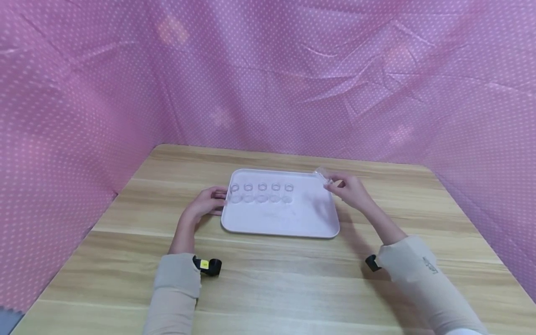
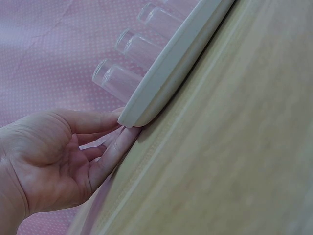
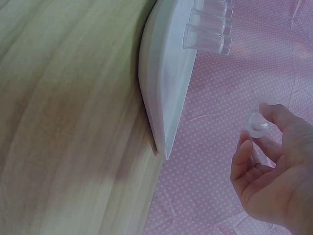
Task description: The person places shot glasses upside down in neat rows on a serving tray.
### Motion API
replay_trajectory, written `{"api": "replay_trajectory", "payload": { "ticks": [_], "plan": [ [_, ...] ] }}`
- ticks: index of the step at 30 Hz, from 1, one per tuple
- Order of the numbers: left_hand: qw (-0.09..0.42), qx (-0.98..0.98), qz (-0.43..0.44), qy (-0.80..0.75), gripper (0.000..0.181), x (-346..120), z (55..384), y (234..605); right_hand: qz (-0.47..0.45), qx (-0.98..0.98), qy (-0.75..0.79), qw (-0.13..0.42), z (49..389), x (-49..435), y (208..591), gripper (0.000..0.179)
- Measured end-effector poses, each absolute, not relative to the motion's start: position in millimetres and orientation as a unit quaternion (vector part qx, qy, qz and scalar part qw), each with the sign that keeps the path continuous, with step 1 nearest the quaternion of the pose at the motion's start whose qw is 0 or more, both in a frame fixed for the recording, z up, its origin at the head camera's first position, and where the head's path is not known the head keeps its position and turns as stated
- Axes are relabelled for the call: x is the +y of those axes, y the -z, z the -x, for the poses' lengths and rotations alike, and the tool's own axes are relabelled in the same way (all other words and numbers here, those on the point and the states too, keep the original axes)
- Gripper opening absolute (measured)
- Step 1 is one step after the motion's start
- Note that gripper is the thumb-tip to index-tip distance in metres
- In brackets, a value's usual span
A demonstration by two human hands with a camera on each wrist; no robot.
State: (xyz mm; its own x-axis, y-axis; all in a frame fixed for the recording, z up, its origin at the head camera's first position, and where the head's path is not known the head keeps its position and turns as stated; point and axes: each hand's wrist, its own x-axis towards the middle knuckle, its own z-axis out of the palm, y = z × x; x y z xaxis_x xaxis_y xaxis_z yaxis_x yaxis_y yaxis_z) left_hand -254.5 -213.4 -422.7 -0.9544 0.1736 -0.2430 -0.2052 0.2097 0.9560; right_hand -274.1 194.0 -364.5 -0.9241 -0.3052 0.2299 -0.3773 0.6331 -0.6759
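Note:
A white rectangular tray (image 1: 280,221) lies on the table with a row of several small clear glasses (image 1: 262,193) standing along its left and middle part. My left hand (image 1: 205,203) grips the tray's left edge; in the left wrist view, the thumb is at the rim and a finger (image 2: 115,149) reaches beneath. Above the tray's far right corner, my right hand (image 1: 351,190) pinches another clear glass (image 1: 321,175) between thumb and fingertips. That glass (image 3: 257,124) appears end-on in the right wrist view, held off the tray.
The light wooden table (image 1: 268,288) extends on all sides of the tray. Pink dotted cloth (image 1: 268,83) hangs behind the table and along both sides. Black wrist cameras (image 1: 214,267) sit at both sleeve cuffs.

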Motion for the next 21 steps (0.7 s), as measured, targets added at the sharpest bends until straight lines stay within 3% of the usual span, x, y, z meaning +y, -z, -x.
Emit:
{"api": "replay_trajectory", "payload": {
  "ticks": [13, 21],
  "plan": [
    [0.153, 0.766, 0.017, -0.625, 0.048, -213.5, 255.0, 423.0, -0.17, -0.892, -0.417, 0.043, 274.8, 185.1, 369.4, 0.037],
    [0.15, 0.765, 0.015, -0.626, 0.047, -212.9, 256.4, 422.4, -0.11, -0.891, -0.437, 0.061, 275.5, 179.0, 370.8, 0.038]
  ]
}}
